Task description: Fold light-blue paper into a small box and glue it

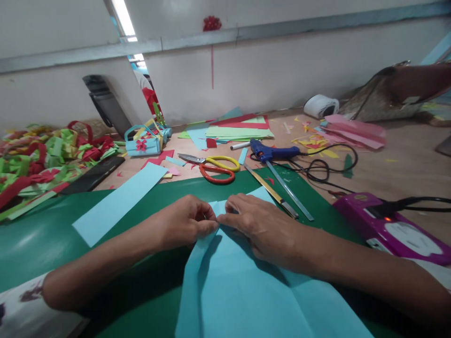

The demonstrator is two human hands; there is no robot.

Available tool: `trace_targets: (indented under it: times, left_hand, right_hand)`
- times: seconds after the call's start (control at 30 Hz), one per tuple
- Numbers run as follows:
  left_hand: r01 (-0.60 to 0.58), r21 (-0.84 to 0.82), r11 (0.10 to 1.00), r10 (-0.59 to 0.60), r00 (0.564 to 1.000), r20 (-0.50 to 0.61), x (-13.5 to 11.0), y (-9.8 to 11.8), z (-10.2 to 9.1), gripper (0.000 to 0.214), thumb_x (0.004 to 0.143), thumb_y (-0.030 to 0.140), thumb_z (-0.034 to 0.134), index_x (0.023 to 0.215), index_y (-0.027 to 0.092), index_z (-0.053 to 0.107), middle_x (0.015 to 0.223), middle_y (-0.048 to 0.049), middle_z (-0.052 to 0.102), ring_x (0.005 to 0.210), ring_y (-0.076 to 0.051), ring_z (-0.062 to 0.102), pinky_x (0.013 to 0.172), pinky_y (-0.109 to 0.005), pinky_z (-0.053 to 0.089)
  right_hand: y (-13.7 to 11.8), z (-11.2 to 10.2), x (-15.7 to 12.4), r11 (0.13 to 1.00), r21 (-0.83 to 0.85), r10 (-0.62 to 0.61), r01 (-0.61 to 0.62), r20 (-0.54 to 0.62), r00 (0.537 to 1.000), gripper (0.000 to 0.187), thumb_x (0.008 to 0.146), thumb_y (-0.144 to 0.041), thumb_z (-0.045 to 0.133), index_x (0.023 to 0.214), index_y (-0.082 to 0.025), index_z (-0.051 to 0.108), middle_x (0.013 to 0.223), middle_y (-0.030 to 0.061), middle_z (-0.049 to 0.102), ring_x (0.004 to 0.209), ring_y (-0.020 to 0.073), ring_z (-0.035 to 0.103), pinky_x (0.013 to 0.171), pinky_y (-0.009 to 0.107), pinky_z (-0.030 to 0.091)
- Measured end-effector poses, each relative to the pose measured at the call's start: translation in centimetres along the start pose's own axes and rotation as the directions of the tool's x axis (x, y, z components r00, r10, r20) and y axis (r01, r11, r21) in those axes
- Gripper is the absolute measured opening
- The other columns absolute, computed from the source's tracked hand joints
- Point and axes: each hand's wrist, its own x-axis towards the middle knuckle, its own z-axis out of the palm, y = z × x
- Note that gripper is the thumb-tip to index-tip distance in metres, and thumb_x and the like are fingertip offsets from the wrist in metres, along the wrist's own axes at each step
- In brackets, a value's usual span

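A large sheet of light blue paper (246,291) with crease lines spreads toward me over the green mat (148,277). My left hand (192,219) pinches the folded left edge of this paper near its far end. Right beside it, my right hand (253,220) has its fingers pressed on the same paper, fingertips touching the left thumb. Part of the paper's far edge sticks out behind the right hand. A separate light blue paper strip (120,202) lies flat to the left. Beyond the hands are scissors (214,168) with orange and yellow handles and a yellow utility knife (269,190).
A blue glue gun (273,151) with a clear glue stick rests behind the knife, its cable running right. A purple power box (391,230) stands at right. Paper scraps, coloured sheets (236,129), a small blue paper bag (143,145) and a dark bottle (107,103) sit farther back.
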Motion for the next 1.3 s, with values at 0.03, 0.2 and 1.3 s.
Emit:
trace_targets:
  times: [0.03,0.2,1.3]
  left_hand:
    - [-0.029,-0.025,0.999,0.03,1.0,0.007,0.0,-0.1,-0.1,0.017,0.075,0.03,0.054,0.076,0.013,0.056,0.054,0.0062,0.042,0.048,-0.007,0.033,0.044,-0.018,0.024]
    - [-0.108,-0.069,0.992,0.115,0.987,0.115,-0.6,-0.2,-1.1,0.023,0.08,0.03,0.052,0.087,0.011,0.063,0.06,0.004,0.047,0.052,-0.008,0.036,0.048,-0.018,0.03]
    - [-0.47,0.16,0.868,0.463,0.883,0.082,-0.5,-3.1,-0.6,0.023,0.083,0.017,0.053,0.103,0.022,0.063,0.099,-0.0037,0.06,0.089,-0.017,0.056,0.081,-0.025,0.043]
  right_hand:
    - [0.0,0.0,0.0,1.0,-0.004,0.001,-0.001,0.002,1.0,0.03,0.082,-0.005,0.046,0.104,-0.019,0.061,0.095,0.0087,0.053,0.085,0.0197,0.047,0.071,0.032,0.037]
    - [0.1,0.1,0.1,0.999,-0.046,-0.008,0.007,-0.017,1.0,0.025,0.086,-0.01,0.045,0.1,-0.02,0.063,0.092,0.0076,0.054,0.08,0.019,0.046,0.068,0.032,0.036]
    - [0.8,-1.2,-7.3,0.317,0.794,0.583,-0.518,0.268,0.767,0.049,0.074,-0.037,0.062,0.113,-0.012,0.047,0.051,-0.0091,0.044,0.048,0.0094,0.047,0.045,0.019,0.034]
